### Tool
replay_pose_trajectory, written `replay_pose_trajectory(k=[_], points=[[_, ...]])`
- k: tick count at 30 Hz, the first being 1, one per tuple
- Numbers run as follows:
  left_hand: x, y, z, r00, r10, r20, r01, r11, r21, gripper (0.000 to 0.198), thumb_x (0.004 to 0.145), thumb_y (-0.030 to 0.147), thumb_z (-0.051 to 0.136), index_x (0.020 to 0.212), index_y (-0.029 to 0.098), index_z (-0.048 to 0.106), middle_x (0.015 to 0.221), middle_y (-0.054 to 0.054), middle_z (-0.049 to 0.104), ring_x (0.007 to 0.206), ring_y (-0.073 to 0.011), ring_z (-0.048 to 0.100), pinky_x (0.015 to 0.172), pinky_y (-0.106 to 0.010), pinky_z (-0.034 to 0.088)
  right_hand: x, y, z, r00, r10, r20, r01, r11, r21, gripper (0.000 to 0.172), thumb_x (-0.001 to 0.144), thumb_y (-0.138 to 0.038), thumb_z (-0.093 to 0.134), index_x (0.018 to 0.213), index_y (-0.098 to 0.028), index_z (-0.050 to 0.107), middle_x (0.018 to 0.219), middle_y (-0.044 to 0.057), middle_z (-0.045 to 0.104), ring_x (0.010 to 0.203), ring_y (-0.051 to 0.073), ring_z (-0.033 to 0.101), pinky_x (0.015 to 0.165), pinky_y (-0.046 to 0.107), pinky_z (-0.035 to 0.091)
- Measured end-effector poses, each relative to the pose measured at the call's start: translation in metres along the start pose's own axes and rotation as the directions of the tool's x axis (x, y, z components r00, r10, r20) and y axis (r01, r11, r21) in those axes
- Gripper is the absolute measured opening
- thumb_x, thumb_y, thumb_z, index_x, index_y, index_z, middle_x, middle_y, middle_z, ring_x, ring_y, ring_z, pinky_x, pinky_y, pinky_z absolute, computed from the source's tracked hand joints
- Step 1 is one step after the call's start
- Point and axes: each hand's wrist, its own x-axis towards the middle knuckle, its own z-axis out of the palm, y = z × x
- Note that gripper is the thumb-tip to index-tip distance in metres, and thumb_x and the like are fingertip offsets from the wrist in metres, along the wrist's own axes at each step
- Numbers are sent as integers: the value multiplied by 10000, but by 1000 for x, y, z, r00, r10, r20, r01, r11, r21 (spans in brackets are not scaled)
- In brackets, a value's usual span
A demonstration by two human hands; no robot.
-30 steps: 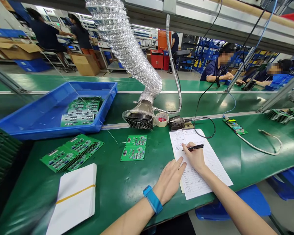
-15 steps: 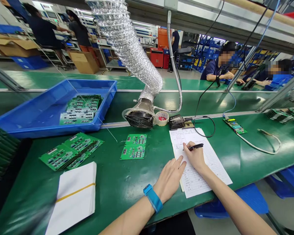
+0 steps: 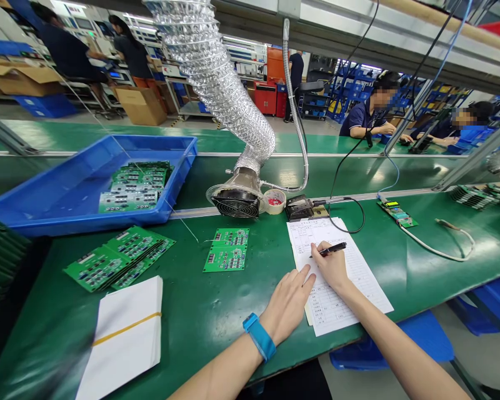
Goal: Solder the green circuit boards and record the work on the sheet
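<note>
My right hand [image 3: 332,268] grips a black pen [image 3: 332,250] with its tip on a printed paper form [image 3: 360,272] lying on the green bench. My left hand [image 3: 287,304], with a blue wristband [image 3: 259,337], lies flat with fingers stretched out, its fingertips on the form's left edge. A pair of green circuit boards [image 3: 227,250] lies just left of the form.
A silver fume duct with a fan hood [image 3: 235,199] hangs behind the form, beside a tape roll [image 3: 274,201] and a soldering stand [image 3: 300,208]. A blue tray [image 3: 58,191] holds boards. More boards [image 3: 119,256] and a banded white stack [image 3: 123,333] lie left. Other people work at far benches.
Nothing has visibly moved apart from a slight shift of the view; both hands stay on the form.
</note>
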Motion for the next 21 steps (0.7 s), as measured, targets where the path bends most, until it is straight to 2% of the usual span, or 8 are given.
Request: replay_pose_trajectory(k=[3,5,7,9,11,13,16,21], points=[[1,-2,-2,996,-70,-61,58,983,-176,490,928,23,369,1375,200,467,1503,-150,430,1251,-288,552,1021,-496,504,-2,-4,-6,997,19,-80,-15,999,50,440,945,-446,569,591,-205,465,492,-46,472,480,108,448,547,260,372],[4,-4,-8,970,-200,-135,134,913,-386,462,945,54,354,1364,222,452,1480,-138,432,1220,-245,582,1001,-436,522,-3,-9,-10,992,43,-119,-29,993,113,463,949,-452,580,574,-201,477,482,-41,485,464,105,463,536,254,385],[8,-4,-15,917,-367,-159,202,768,-608,352,970,107,350,1283,209,474,1331,-127,528,1061,-191,655,920,-374,550,-4,-14,-13,992,64,-111,-44,983,176,478,936,-462,611,560,-197,483,471,-38,495,439,100,463,506,245,384],[12,-3,-21,875,-473,-107,221,586,-779,243,988,175,383,1211,195,477,1121,-85,601,917,-162,686,850,-343,560,-5,-20,-15,995,76,-60,-61,973,224,480,920,-473,638,560,-194,488,458,-37,504,416,96,462,476,236,378],[14,-1,-24,869,-494,-41,201,427,-882,219,987,235,442,1202,196,462,1007,-47,615,877,-158,698,823,-328,565,-6,-28,-16,995,96,-6,-91,959,268,470,903,-490,661,576,-192,503,445,-35,515,391,93,457,443,229,366],[15,1,-26,871,-491,-16,167,328,-930,265,976,264,490,1229,200,445,974,-34,626,888,-165,707,826,-325,566,-8,-36,-17,992,122,40,-128,945,302,466,893,-508,671,591,-189,517,436,-33,525,363,89,445,408,223,346],[14,4,-26,867,-498,-27,139,293,-946,348,966,275,525,1290,206,418,976,-37,657,910,-175,713,858,-335,555,-11,-46,-15,985,155,76,-171,926,335,467,887,-530,671,605,-188,524,431,-32,528,335,83,425,372,217,319],[12,5,-25,876,-478,-58,121,336,-934,453,959,261,552,1379,234,385,1057,-45,656,976,-170,705,898,-316,532,-17,-55,-9,979,171,111,-200,911,362,477,866,-555,680,604,-192,514,431,-35,512,346,86,428,359,212,311]])
